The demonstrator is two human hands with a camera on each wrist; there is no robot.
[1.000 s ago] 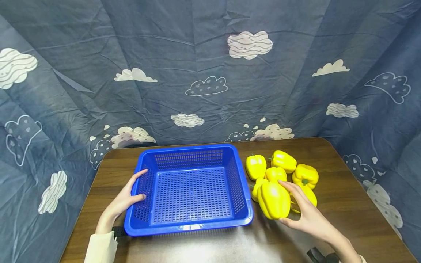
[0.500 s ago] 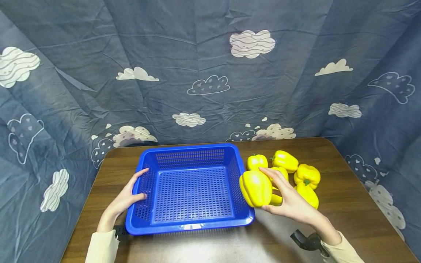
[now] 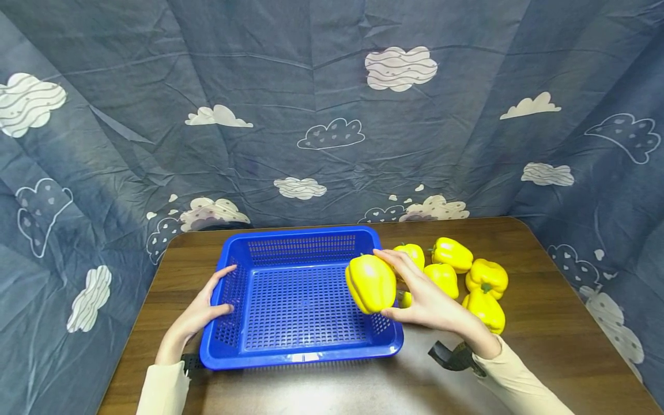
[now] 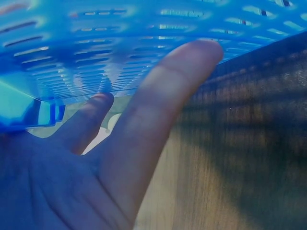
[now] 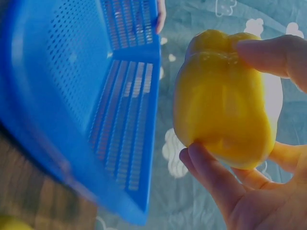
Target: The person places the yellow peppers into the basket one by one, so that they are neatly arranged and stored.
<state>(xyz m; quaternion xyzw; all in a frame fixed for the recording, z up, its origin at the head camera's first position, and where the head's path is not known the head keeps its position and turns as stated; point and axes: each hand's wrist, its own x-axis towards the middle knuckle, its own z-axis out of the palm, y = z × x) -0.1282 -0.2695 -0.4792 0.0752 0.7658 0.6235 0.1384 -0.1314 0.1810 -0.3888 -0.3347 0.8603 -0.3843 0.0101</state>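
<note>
A yellow bell pepper (image 3: 370,283) is held by my right hand (image 3: 422,294) above the right part of the blue plastic basket (image 3: 301,360). In the right wrist view the thumb lies along one end of the bell pepper (image 5: 225,100), with the fingers (image 5: 216,179) against its opposite side. At the basket's left rim my left hand (image 3: 194,314) grips the edge, index finger and thumb spread over it. The left wrist view shows the thumb (image 4: 158,110) against the slotted basket wall (image 4: 134,28); the other fingers are mostly hidden.
To the right of the basket, several yellow bell peppers (image 3: 450,255) lie grouped on the brown wooden table (image 3: 560,334). One is partly covered by my right hand. A dark blue curtain (image 3: 332,173) with cloud prints hangs behind the table.
My right hand has carried the bell pepper leftward from the group, past the basket's right rim and over the basket. The left hand has stayed at the left rim.
</note>
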